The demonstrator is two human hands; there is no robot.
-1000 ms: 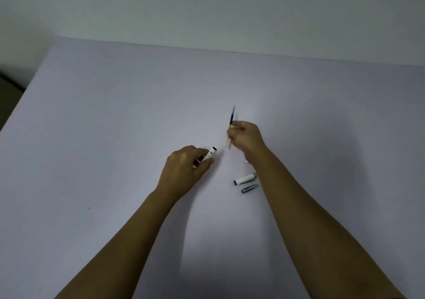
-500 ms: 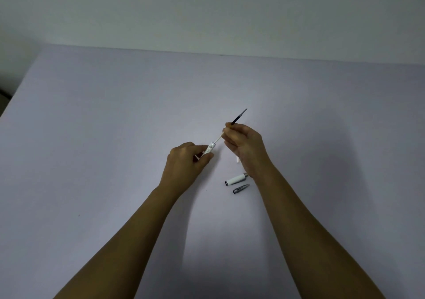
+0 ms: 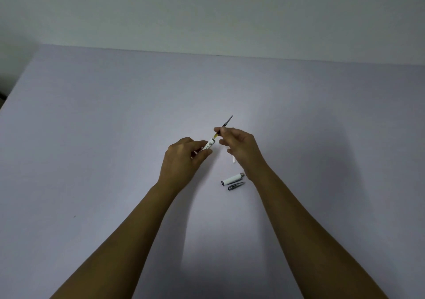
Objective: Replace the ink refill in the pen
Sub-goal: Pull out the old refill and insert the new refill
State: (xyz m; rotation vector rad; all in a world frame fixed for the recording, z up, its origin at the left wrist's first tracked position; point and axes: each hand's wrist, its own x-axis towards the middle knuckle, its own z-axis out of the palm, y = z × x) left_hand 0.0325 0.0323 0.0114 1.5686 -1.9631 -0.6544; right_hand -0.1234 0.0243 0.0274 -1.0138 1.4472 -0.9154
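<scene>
My left hand [image 3: 184, 158] grips the white pen barrel [image 3: 208, 146], its open end tilted up and to the right. My right hand [image 3: 241, 148] pinches a thin ink refill [image 3: 226, 124] whose dark tip points up and right; the refill's lower end sits inside the barrel mouth. On the table below my right hand lie a white pen cap [image 3: 232, 179] and a grey metal nose cone [image 3: 236, 186], side by side. A small white piece [image 3: 234, 160] shows under my right palm, mostly hidden.
The pale lilac table [image 3: 115, 138] reaches back to a plain wall [image 3: 207, 11]. Its left edge runs diagonally at the far left. A tiny dark speck [image 3: 74, 216] lies on the surface at the left.
The refill swung from upright to a tilt, met the barrel mouth and slid further in. My left hand stayed roughly in place; the view shifted a little.
</scene>
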